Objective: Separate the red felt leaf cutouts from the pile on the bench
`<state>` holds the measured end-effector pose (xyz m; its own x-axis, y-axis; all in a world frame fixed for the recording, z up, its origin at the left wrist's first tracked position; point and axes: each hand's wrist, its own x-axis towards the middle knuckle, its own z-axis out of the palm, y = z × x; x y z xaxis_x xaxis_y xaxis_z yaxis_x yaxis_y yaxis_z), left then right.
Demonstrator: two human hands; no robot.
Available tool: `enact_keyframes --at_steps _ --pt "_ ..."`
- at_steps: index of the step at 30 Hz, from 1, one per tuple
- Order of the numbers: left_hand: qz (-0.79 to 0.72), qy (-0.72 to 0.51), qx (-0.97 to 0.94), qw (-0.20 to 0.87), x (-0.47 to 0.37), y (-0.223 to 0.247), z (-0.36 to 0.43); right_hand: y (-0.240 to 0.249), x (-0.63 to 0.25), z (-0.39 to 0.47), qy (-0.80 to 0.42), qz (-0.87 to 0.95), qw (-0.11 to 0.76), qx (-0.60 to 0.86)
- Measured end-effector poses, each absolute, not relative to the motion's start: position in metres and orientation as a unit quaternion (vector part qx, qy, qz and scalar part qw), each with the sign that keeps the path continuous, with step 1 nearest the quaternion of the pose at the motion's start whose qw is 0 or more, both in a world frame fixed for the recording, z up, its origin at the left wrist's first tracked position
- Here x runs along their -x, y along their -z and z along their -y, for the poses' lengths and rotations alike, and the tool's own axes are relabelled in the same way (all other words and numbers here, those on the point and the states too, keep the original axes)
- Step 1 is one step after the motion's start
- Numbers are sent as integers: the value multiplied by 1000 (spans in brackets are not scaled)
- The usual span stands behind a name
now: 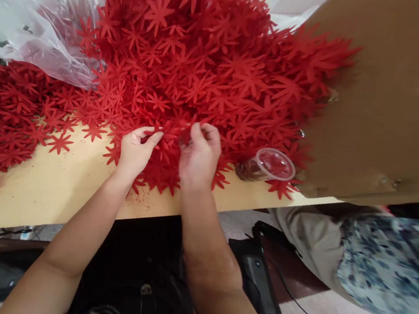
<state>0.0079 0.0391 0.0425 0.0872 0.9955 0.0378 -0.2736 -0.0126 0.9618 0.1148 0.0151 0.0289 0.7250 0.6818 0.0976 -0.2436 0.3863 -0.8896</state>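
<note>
A big heap of red star-shaped petal cut-outs (220,71) covers the middle of the table. At its front edge my left hand (136,149) pinches a red petal cut-out (166,139) between thumb and fingertips. Close beside it, my right hand (200,156) has its fingers curled together over red pieces. The right fingertips are partly blurred, and what they hold cannot be made out against the red behind. To the right of my right hand stands a clear plastic cup (275,165), tilted in view, with some red showing through it.
A smaller pile of red cut-outs (4,111) lies at the left, below a clear plastic bag (58,16). A large brown board (388,97) rises along the right side. Beyond it sits another person in patterned clothing (383,265). The table's front edge (69,211) runs before me.
</note>
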Motion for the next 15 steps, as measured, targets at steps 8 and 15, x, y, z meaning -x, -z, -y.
enact_keyframes --at_steps 8,15 --pt "-381 -558 -424 603 -3 -42 -47 -38 -140 -20 -152 403 728 533" --pt "-342 -552 -406 643 -2 -42 -47 -46 -117 -7 -339 429 658 517"
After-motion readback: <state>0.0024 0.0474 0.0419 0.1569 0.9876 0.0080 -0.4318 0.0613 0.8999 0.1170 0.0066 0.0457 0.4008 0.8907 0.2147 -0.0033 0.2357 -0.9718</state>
